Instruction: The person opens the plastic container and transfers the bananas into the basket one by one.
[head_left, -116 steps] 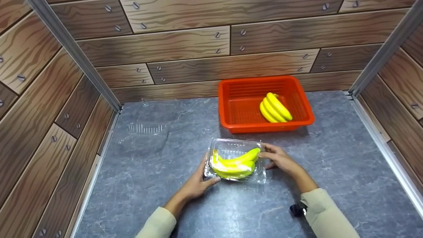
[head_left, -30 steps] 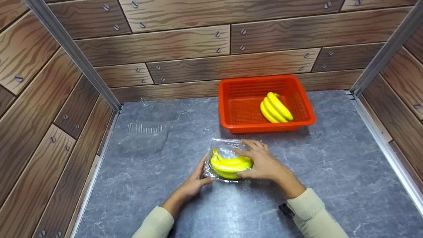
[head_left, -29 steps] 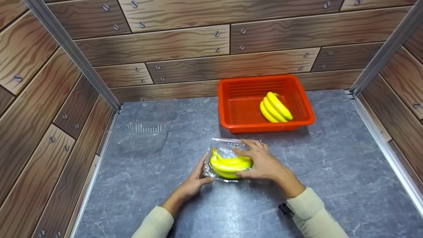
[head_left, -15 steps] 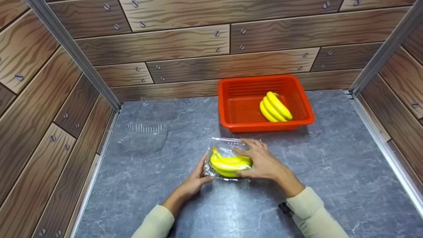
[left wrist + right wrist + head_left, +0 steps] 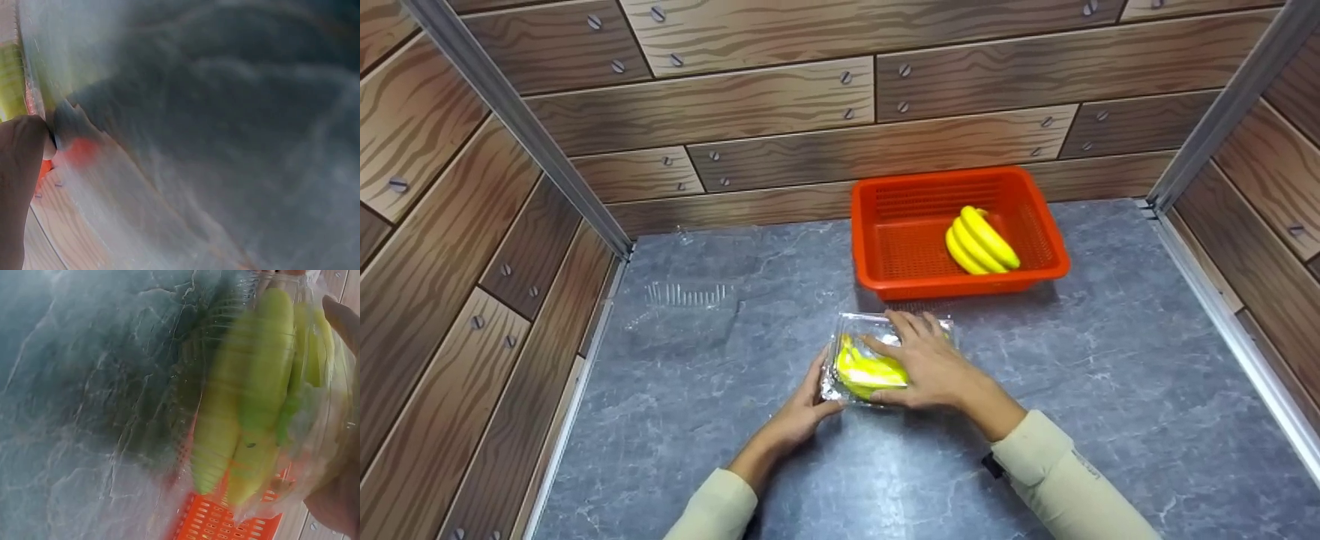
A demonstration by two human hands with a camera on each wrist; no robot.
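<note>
A clear plastic clamshell box (image 5: 851, 322) with a bunch of yellow bananas (image 5: 864, 370) inside lies in front of me in the head view. My left hand (image 5: 801, 411) grips its left side, thumb at the near corner and fingers along the edge. Spread over the right part of the lid, my right hand (image 5: 928, 369) presses with extended fingers and covers some of the fruit. The right wrist view shows the bananas' greenish tips (image 5: 267, 371) through the box wall. Only a finger (image 5: 22, 152) of the left hand appears in the blurred left wrist view.
An orange-red perforated basket (image 5: 960, 286) behind the box holds another banana bunch (image 5: 981, 241). To the left, an open clear plastic container (image 5: 688, 294) lies on the grey marbled table (image 5: 660, 420). Wood-patterned panels (image 5: 780, 157) enclose the back and sides.
My right hand has moved from the box's right side onto its lid, and in the last half second slid a little further left. The left hand keeps its hold on the left side.
</note>
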